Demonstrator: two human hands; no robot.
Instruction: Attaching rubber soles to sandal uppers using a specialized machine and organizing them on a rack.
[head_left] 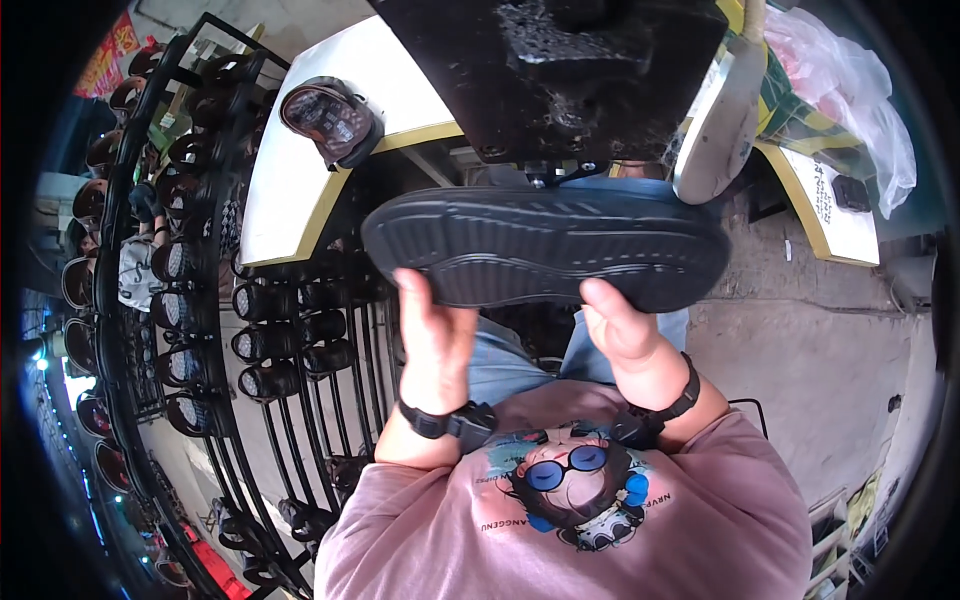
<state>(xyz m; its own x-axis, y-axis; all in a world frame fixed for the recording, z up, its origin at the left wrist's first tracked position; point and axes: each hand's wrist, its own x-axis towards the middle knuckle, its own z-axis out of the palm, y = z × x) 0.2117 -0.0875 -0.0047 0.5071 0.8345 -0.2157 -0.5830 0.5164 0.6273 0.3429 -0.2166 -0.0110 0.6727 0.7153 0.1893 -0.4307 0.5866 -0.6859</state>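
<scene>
The person holds a black shoe (545,245) with its ribbed sole turned up toward the camera, lying crosswise in front of the chest and just below the black machine head (560,70) mounted on the white, yellow-edged bench (290,180). Judged from that placement, the sole is kept face-up and level so its tread and edge can be looked over close to the machine.

The left hand (432,340) grips the near edge of the shoe toward its left end; the thumb lies on the sole, while the remaining fingers pass underneath and are hidden. The right hand (625,335) closes on the near edge toward the right end in the same way, thumb on top, other fingers out of view. Both wrists are raised and bent back, forearms coming up from the pink shirt (560,520), each wrist carrying a black band.

A brown sandal (332,120) rests on the bench, well apart from the hands. A black wire rack (200,300) loaded with dark shoes stands on the person's left.
</scene>
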